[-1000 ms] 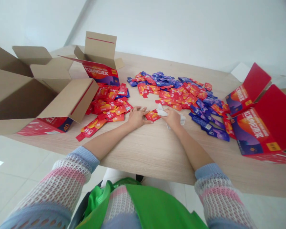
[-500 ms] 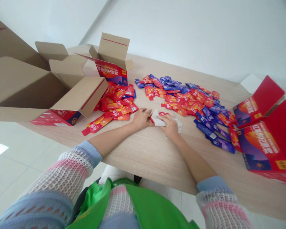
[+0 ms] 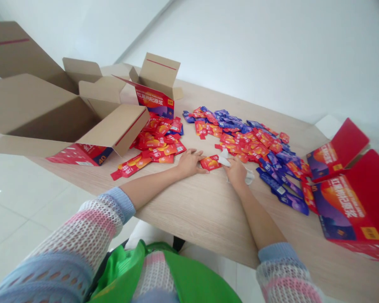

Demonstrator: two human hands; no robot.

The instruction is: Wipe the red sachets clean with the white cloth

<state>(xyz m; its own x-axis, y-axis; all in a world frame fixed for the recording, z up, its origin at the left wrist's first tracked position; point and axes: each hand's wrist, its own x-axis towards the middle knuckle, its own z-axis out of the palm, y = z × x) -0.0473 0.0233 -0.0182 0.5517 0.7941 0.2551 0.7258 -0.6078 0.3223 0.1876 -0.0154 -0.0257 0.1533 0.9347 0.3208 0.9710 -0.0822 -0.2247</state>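
A red sachet (image 3: 211,162) with orange print lies on the table in front of me, between my two hands. My left hand (image 3: 190,163) has its thumb and fingers about the sachet's left end. In my right hand (image 3: 236,171) is a crumpled white tissue (image 3: 223,158), pinched at the sachet's right end, with part of it trailing out beneath the palm. Beyond the hands spreads a mixed pile of red and purple sachets (image 3: 240,136). Left of my left hand rests a heap of mostly red sachets (image 3: 158,141).
A large open cardboard box (image 3: 96,134) stands at the left, its flaps spread. Behind it is a smaller open red box (image 3: 154,103). Two red and purple box parts (image 3: 344,202) stand at the right edge. The wooden table (image 3: 183,210) ends just before my body.
My right hand has slid right with the tissue, away from my left hand. More of the red sachet's face now shows between them. The view has shifted slightly.
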